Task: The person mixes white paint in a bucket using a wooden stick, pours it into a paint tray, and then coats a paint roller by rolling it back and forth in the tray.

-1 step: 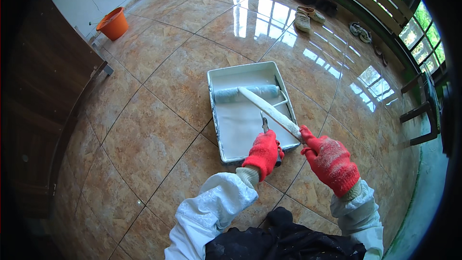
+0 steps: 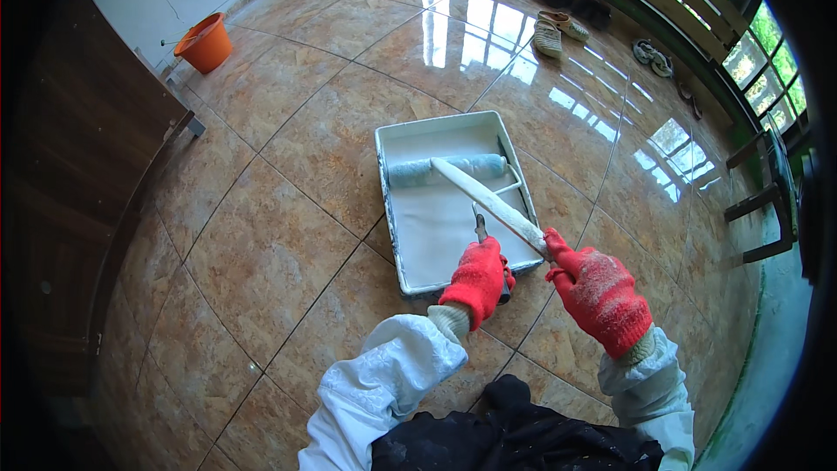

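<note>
Red knitted gloves cover both hands. My left hand [image 2: 476, 279] is closed round the dark handle of a paint roller [image 2: 410, 171], just over the near rim of the paint tray. The roller's pale blue-white sleeve lies across the white paint in the tray [image 2: 391, 235], its wire frame partly hidden. My right hand [image 2: 603, 295] grips the near end of a flat, paint-coated white stick [image 2: 493, 202]. From there the stick slants over the tray's right side, its far tip at the roller sleeve. Whether the tip presses on the sleeve I cannot tell.
Glossy brown tiles [image 2: 288, 235] surround the tray. An orange bucket [image 2: 206, 44] stands by the far left wall, near a dark wooden panel [image 2: 87, 148]. Several shoes [image 2: 549, 37] line the wall under the windows. At the right is a dark chair [image 2: 767, 205].
</note>
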Available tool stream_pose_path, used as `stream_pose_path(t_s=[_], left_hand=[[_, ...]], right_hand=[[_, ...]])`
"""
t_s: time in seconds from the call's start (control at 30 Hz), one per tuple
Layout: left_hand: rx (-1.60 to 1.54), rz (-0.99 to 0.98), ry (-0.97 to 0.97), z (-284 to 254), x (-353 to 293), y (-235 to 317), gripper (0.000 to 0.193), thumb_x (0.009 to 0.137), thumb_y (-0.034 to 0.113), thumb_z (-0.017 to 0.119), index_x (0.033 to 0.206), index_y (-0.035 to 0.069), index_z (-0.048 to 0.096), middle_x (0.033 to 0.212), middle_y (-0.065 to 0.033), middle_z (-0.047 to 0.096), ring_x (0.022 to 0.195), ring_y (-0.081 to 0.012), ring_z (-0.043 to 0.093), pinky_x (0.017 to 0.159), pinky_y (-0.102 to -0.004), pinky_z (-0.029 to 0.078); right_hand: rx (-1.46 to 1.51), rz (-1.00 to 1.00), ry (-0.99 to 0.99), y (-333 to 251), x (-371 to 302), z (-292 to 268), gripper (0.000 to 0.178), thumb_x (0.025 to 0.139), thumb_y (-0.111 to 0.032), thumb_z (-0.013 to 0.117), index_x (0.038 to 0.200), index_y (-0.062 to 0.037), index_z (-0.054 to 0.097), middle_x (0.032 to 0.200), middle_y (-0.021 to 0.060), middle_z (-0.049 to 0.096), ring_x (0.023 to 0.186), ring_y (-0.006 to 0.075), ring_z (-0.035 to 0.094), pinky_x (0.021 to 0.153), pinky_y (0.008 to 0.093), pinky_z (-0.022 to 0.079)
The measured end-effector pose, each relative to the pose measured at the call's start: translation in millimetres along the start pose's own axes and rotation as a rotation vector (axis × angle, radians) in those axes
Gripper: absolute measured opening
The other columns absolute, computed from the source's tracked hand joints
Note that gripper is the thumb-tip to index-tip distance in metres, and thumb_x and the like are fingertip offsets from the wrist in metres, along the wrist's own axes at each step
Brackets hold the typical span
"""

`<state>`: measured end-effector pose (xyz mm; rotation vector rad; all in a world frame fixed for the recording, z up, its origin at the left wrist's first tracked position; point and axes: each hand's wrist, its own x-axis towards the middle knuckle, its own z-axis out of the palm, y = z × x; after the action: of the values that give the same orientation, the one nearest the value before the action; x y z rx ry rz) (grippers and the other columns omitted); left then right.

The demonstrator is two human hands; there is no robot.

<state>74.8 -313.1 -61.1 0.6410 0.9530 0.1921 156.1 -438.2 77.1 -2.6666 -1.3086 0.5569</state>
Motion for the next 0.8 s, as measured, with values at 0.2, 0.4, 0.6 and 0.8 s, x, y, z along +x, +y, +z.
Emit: stream_pose_path(t_s=[0.2,0.4,0.6,0.8], left_hand=[[-0.043,-0.03,-0.019,5,-15,-9,0.02,0.093,0.025,0.047,0.094,0.006,0.042,0.077,-0.0064,0.049,0.057,-0.0168,0.05,0.048,-0.0324,0.047],[-0.027,-0.068,0.015,2,-24,-20,0.02,0.095,0.026,0.046,0.093,0.007,0.041,0.078,-0.0056,0.048,0.058,-0.0159,0.049,0.048,-0.0321,0.046],[-0.043,-0.093,0.012,6,-39,-29,0.02,0.095,0.027,0.046,0.092,0.007,0.041,0.078,-0.0052,0.047,0.058,-0.0156,0.049,0.049,-0.0323,0.046],[-0.014,-0.058,-0.01,3,-46,-42,0.022,0.096,0.029,0.046,0.092,0.008,0.042,0.076,-0.004,0.048,0.058,-0.0158,0.05,0.05,-0.0326,0.048]], right_hand=[[-0.01,0.02,0.066,20,-14,6,0.047,0.088,-0.024,0.057,0.134,-0.0175,0.05,0.084,0.0174,0.06,0.077,0.0352,0.061,0.069,0.0442,0.048],[0.03,0.064,0.051,26,-27,11,0.047,0.087,-0.022,0.058,0.133,-0.0172,0.051,0.082,0.0172,0.06,0.077,0.0359,0.06,0.07,0.0436,0.047],[0.008,0.009,0.041,23,-21,18,0.049,0.089,-0.026,0.057,0.136,-0.0176,0.047,0.084,0.0177,0.061,0.078,0.0368,0.061,0.069,0.0454,0.047],[0.022,0.06,0.038,27,-4,28,0.049,0.087,-0.02,0.057,0.136,-0.017,0.048,0.085,0.0202,0.061,0.081,0.0363,0.061,0.071,0.0431,0.047]])
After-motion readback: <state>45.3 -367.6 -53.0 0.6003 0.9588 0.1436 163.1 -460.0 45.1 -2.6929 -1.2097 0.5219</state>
